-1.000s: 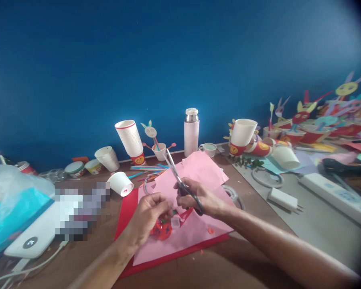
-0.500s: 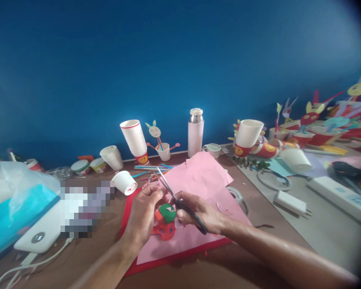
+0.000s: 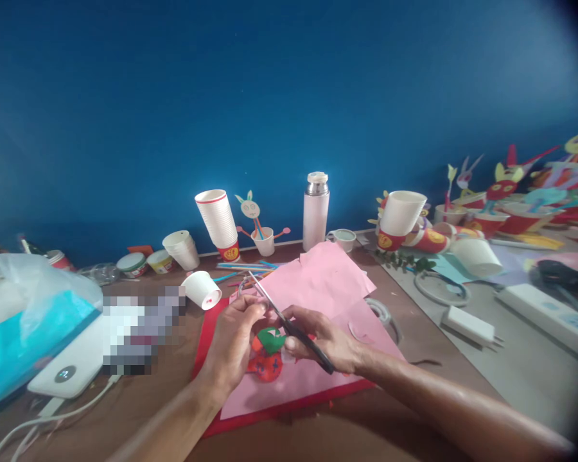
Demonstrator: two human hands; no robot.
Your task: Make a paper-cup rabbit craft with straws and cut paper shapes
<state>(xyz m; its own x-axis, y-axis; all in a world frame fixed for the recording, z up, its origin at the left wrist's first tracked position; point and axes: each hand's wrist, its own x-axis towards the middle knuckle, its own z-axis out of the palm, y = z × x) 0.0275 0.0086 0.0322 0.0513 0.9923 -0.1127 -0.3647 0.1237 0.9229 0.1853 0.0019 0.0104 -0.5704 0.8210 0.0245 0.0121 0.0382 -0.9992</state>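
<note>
My right hand (image 3: pixel 320 337) grips a pair of scissors (image 3: pixel 301 339) with dark handles, its slim metal blades pointing up and to the left. The blades lie nearly together beside the fingertips of my left hand (image 3: pixel 238 333). That hand is closed in a pinch, and what sits between its fingers is too small to make out. Under the hands are a green paper piece (image 3: pixel 270 340) and a round orange-red cutout (image 3: pixel 268 368) with dark marks. They lie on pink paper (image 3: pixel 250 403), which rests over a red sheet (image 3: pixel 212 427).
Behind the paper stand a tall cup stack (image 3: pixel 216 218), a paper cup figure (image 3: pixel 264 241) and a pale thermos (image 3: pixel 315 215). A white cup (image 3: pixel 201 290) lies tipped to the left. Rightward are a charger (image 3: pixel 471 326) and power strip (image 3: pixel 549 314); a power bank (image 3: pixel 67 369) lies left.
The whole view has shifted slightly, so most things appear a little further right. The hands and scissors keep almost the same pose, still close together over the pink paper.
</note>
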